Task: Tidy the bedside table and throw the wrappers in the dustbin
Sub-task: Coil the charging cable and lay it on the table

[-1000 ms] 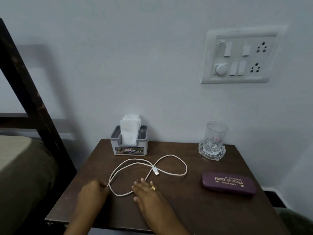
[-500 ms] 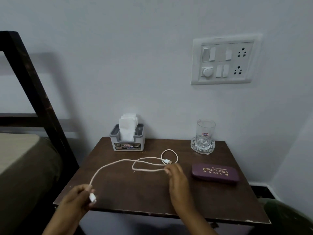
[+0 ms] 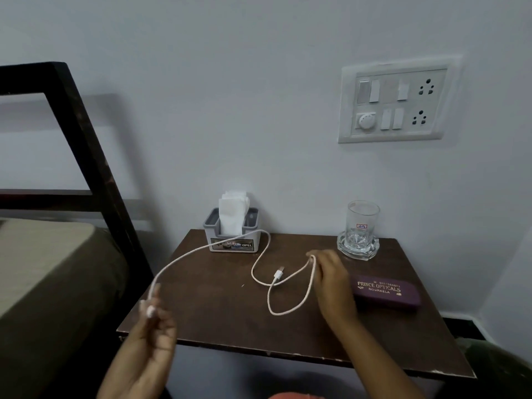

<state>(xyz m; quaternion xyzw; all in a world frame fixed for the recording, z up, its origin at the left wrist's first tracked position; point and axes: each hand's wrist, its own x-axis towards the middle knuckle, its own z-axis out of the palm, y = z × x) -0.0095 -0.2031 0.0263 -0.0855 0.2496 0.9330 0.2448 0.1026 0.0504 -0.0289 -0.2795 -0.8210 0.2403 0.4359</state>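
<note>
1. The left hand (image 3: pixel 155 326) is raised over the near left corner of the bedside table (image 3: pixel 218 318). One plug end of the white cable (image 3: pixel 201 249) is pinched between its thumb and fingers, probably so that this end can serve as the fixed start of a coil.
2. The right hand (image 3: pixel 331 280) is held over the table, just beside the purple spectacle case (image 3: pixel 385 292). A bend of the same cable is hooked over its curled fingertips and lifted, so it is judged that the slack is being gathered into loops.
3. Between the hands the cable is carried in an arc that passes in front of the tissue holder (image 3: pixel 233 240). It then drops to the table top and crosses itself there. The free connector (image 3: pixel 278 274) lies on the wood at this crossing, so the cable is partly in the air and partly on the table.
4. The tissue holder is set against the wall at the back left. The glass (image 3: pixel 362 223) stands upright on a glass coaster (image 3: pixel 358 249) at the back right. These things seem to be kept at the edges, so the middle is left for the cable work.
5. No wrappers are seen on the table, and a dustbin cannot be identified. A dark green shape at the lower right corner is cut off too much to be named.
6. The glass is near the right hand, so care is advised when the next loop is drawn.
</note>
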